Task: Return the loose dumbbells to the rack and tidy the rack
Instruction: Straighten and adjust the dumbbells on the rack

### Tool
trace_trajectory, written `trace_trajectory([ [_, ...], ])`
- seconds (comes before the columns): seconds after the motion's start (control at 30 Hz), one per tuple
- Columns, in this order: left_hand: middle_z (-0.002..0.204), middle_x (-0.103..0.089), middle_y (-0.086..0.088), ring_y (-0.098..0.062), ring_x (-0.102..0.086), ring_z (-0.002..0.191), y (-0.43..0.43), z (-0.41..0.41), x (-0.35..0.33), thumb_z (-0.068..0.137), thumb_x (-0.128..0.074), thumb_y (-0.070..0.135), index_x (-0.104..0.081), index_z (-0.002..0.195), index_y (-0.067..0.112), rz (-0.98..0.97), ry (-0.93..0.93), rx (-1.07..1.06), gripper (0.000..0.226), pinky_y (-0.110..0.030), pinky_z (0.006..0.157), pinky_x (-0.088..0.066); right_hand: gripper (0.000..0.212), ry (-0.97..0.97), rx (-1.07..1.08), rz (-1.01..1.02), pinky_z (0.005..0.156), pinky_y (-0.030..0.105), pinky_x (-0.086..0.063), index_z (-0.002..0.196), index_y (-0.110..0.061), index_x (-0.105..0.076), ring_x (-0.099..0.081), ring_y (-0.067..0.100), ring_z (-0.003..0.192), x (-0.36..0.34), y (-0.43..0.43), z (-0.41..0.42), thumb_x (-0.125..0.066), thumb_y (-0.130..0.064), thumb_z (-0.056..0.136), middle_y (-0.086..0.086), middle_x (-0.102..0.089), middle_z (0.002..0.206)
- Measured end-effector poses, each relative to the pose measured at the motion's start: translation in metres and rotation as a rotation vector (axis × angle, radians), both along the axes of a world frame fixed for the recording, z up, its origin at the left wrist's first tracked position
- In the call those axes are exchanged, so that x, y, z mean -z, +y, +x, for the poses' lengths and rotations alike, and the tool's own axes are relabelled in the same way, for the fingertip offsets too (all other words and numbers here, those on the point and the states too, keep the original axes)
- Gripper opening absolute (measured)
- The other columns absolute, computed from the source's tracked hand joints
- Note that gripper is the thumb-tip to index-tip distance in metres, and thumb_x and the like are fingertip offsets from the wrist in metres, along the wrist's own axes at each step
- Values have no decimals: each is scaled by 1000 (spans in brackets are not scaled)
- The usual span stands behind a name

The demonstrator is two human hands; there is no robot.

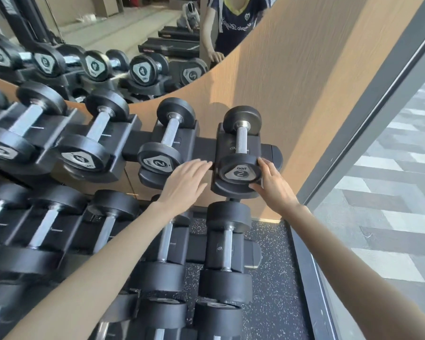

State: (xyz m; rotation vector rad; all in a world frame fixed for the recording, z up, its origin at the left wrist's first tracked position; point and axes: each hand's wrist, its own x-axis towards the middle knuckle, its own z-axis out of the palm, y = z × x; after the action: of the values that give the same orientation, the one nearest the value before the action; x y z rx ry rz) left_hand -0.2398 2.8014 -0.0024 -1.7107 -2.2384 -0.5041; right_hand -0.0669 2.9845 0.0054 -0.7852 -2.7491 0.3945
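Beside wood wall (292, 69), speckled floor (272, 278), rack (270, 149) — right hand (271, 185) grips dumbbell (239, 171), left hand (184, 184) released.

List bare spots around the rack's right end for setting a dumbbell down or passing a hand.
Free: the bare crossbar between the left 2 dumbbell and right 2 dumbbell, room for a hand only; the speckled floor between the lower rack end and the window frame. Crowded: every cradle in view is filled, packed tighter leftward.
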Motion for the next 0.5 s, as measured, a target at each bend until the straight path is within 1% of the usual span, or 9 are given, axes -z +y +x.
trace_trajectory([
  [0.07,133,-55,-11,-27,-50,124,-31,-10,6,85,-67,18,-51,133,6,33,70,-21,53,-43,105,-38,69,34,-28,91,110,37,-28,144,-3,-25,-27,30,138,2,-14,1,-62,-21,89,14,-27,150],
  [0.13,133,-55,-12,-28,-50,124,-59,-25,13,82,-70,17,-52,132,5,27,83,-62,55,-44,104,-41,68,65,-84,178,113,39,-24,143,-1,-29,-24,31,140,2,-29,-6,-64,-21,87,16,-30,149],
  [0.23,135,-52,-16,-31,-48,125,-92,-57,21,80,-72,15,-49,134,2,12,57,-123,59,-44,104,-41,67,122,-182,232,110,46,-32,137,3,-38,-36,35,134,1,-53,-32,-71,-14,81,22,-40,142],
  [0.37,136,-50,-20,-34,-50,123,-101,-108,15,83,-71,17,-44,135,-3,-31,23,-196,62,-44,102,-42,63,108,-242,259,105,47,-37,131,5,-46,-50,35,123,3,-84,-83,-75,-8,76,21,-51,132],
  [0.43,139,-47,-19,-32,-48,126,-96,-131,12,87,-67,21,-40,138,-3,-55,-28,-232,63,-42,102,-41,60,95,-244,255,95,46,-47,130,5,-47,-53,35,119,2,-93,-115,-73,-7,78,20,-53,130],
  [0.5,144,-42,-16,-29,-42,131,-85,-142,15,91,-61,24,-32,143,0,-81,-81,-197,65,-38,106,-36,57,73,-206,254,80,44,-54,131,3,-47,-54,33,118,-3,-97,-140,-71,-9,80,18,-54,130],
])
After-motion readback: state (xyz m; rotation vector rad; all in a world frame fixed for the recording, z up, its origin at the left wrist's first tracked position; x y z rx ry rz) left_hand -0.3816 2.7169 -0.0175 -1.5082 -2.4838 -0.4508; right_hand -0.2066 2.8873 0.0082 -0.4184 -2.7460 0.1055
